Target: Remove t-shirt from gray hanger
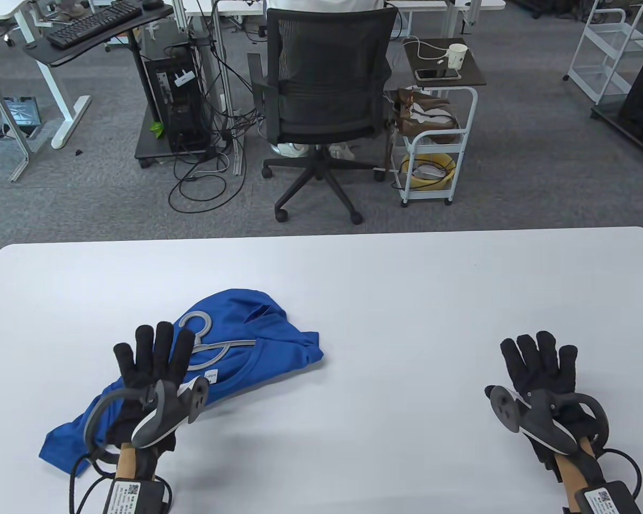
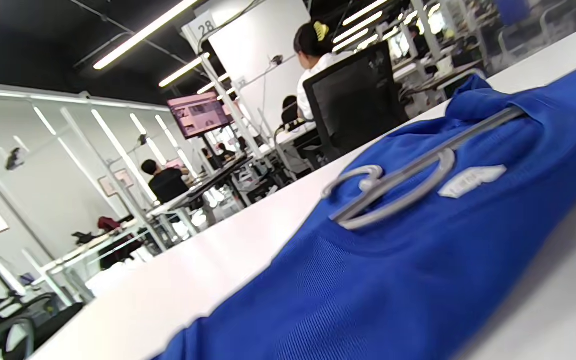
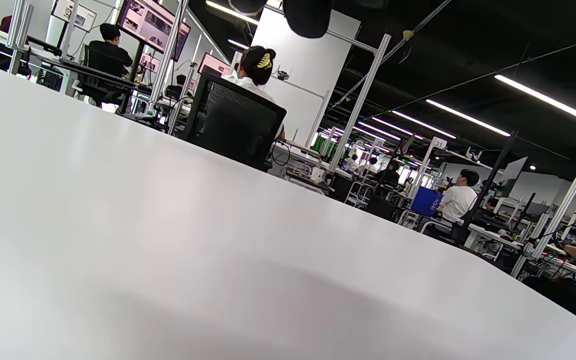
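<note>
Both hands are flat and hold nothing: left hand (image 1: 152, 358) on the shirt (image 1: 267, 337), right hand (image 1: 538, 364) away. The hanger (image 1: 209, 345) could catch inside the neck.

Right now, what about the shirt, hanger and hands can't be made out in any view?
- Gray hanger: its arms vanish inside the blue t-shirt in both table and left wrist views.
- Left hand: it covers whatever contact its fingers make.
- Collar label: text blurred.
- Right hand: palm side hidden.
</note>
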A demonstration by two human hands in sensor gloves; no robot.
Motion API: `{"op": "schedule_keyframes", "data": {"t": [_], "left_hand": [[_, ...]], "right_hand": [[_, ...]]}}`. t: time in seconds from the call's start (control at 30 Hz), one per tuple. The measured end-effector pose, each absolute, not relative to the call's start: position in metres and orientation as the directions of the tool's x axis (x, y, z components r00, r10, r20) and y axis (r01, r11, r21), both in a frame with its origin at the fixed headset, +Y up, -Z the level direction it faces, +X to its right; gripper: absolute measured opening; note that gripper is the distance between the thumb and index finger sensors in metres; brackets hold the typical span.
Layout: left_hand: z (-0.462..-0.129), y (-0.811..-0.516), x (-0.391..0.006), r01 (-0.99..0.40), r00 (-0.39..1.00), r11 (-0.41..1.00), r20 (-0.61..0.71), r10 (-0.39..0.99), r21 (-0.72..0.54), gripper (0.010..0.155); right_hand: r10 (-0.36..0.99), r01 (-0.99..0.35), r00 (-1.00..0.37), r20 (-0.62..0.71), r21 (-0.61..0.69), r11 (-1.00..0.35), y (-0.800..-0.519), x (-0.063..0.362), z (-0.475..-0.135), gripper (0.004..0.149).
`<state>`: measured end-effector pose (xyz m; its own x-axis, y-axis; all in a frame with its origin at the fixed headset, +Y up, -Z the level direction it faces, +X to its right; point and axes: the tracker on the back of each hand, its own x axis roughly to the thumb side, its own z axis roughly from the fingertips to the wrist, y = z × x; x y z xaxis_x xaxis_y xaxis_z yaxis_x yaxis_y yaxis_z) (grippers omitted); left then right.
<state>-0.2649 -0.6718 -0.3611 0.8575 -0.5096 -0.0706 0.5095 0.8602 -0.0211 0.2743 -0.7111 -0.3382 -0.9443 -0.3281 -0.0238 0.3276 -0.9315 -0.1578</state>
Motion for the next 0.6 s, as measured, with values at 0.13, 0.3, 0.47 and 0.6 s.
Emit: {"op": "schedule_keyframes", "data": {"t": [0.13, 0.3, 0.47, 0.6], "left_hand": [[-0.394, -0.64, -0.247, 0.488, 0.872, 0.872, -0.06, -0.486, 0.028, 0.086], [-0.44, -0.644, -0.243, 0.396, 0.905, 0.906, -0.104, -0.412, -0.148, 0.084], [-0.475, -0.692, -0.257, 0.346, 0.872, 0.794, -0.141, -0.469, -0.5, 0.076], [-0.486, -0.724, -0.27, 0.318, 0.853, 0.761, -0.179, -0.49, -0.566, 0.067]], "right_hand": [[-0.347, 0.346, -0.938, -0.018, -0.146, -0.927, -0.713, 0.272, -0.34, 0.086], [-0.321, 0.32, -0.947, -0.015, -0.14, -0.937, -0.712, 0.272, -0.341, 0.086], [-0.311, 0.309, -0.95, -0.006, -0.129, -0.942, -0.713, 0.271, -0.342, 0.086], [-0.318, 0.316, -0.948, -0.002, -0.126, -0.94, -0.713, 0.27, -0.342, 0.086]]}}
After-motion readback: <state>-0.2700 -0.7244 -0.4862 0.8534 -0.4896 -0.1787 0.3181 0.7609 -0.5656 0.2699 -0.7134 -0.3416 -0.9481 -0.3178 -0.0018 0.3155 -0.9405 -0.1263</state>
